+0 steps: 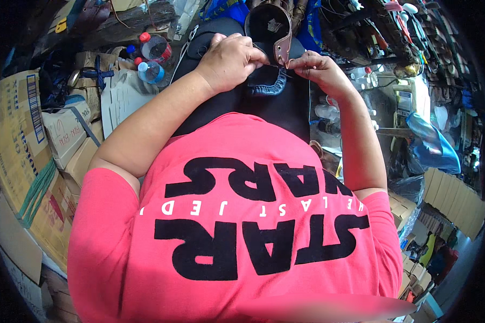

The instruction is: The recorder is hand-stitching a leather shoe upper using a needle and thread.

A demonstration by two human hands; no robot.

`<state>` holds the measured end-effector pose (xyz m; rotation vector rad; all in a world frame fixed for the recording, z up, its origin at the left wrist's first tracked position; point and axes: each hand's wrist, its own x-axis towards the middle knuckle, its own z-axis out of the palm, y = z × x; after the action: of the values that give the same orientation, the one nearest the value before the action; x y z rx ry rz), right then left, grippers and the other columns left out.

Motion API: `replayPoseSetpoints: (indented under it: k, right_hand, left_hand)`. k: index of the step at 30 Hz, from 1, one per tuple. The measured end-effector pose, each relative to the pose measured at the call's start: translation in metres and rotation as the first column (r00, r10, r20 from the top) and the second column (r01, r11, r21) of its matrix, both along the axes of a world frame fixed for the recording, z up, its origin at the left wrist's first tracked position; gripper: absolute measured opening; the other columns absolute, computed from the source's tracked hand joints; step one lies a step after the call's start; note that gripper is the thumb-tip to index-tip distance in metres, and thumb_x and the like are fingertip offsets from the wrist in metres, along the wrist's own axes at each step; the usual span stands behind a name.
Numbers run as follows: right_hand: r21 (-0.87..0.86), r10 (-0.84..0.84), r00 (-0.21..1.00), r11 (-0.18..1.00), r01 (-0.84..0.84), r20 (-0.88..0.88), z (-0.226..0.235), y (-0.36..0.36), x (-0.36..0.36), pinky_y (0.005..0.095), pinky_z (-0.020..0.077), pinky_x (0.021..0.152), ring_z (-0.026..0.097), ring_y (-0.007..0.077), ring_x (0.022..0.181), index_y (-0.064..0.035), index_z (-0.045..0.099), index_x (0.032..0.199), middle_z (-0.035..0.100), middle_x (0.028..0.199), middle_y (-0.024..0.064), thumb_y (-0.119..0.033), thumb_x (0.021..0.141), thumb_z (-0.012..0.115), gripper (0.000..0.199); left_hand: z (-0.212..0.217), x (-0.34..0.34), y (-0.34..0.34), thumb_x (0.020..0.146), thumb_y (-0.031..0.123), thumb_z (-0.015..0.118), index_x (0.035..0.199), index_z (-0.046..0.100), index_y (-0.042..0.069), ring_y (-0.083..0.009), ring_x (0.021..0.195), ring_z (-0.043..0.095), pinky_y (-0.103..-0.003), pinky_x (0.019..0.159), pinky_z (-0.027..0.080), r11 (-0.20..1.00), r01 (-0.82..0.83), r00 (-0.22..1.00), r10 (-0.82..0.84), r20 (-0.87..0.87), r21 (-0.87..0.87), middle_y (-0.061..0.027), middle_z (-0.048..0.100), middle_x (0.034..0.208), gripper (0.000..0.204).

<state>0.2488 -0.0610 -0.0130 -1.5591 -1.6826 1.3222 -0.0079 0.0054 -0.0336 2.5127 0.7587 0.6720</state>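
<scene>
On my dark-clothed lap lies a dark item with a shiny, gathered bluish-black edge (268, 87); its kind cannot be made out. Just above it, a brown leather strap (281, 49) with small holes hangs from a round, dark, open piece with a brown rim (268, 24). To the strap's left, my left hand (227, 60) is closed, thumb and fingertips pinched together. My right hand (319, 71) pinches at the strap's lower right, where a thin, pale strand seems to show. What either pinch holds is too small to name.
Bottles with red caps (156, 48) and a blue-tinted bottle (151, 71) stand at the far left. Cardboard boxes (27, 129) are stacked on the left. Tools and cords (404, 27) crowd the far right, with a blue plastic bag (434, 142) nearer.
</scene>
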Motion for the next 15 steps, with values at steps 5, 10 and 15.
replayPoseSetpoints:
  k: [5, 10, 15]
  right_hand:
    - [-0.020, 0.010, 1.000, 1.000, -0.010, -0.017, -0.004, 0.002, 0.002, 0.0262, 0.0438, 0.087, 0.056, 0.0148, 0.091, -0.0090, 0.072, 0.103, 0.060, 0.090, 0.0019, 0.000, 0.080, 0.065, 0.026]
    - [-0.036, -0.072, 0.995, 0.997, 0.069, -0.067, -0.005, -0.006, -0.011, 0.0255, 0.0442, 0.083, 0.055, 0.0129, 0.086, -0.0104, 0.073, 0.102, 0.060, 0.083, 0.0002, -0.002, 0.079, 0.068, 0.025]
    - [0.058, -0.057, 0.997, 0.997, 0.054, 0.047, -0.005, -0.019, -0.019, 0.0237, 0.0457, 0.086, 0.058, 0.0093, 0.093, -0.0055, 0.070, 0.104, 0.063, 0.096, -0.0008, 0.000, 0.082, 0.067, 0.023]
  left_hand:
    - [-0.001, 0.006, 0.004, 0.080, 0.022, 0.062, 0.086, 0.072, 0.025, -0.0182, 0.090, 0.058, -0.040, 0.081, 0.036, 0.999, 0.008, 0.998, -0.010, -0.065, -0.038, -0.0004, 0.060, 0.079, 0.012]
    - [-0.005, 0.010, -0.001, 0.080, 0.023, 0.063, 0.085, 0.069, 0.016, -0.0200, 0.089, 0.058, -0.038, 0.080, 0.035, 1.000, 0.023, 0.995, -0.024, -0.092, -0.008, -0.0004, 0.061, 0.081, 0.011]
    - [-0.007, -0.001, -0.007, 0.078, 0.023, 0.067, 0.088, 0.069, 0.014, -0.0203, 0.089, 0.058, -0.038, 0.080, 0.036, 0.999, 0.037, 0.999, -0.036, -0.019, 0.027, 0.0000, 0.063, 0.083, 0.013]
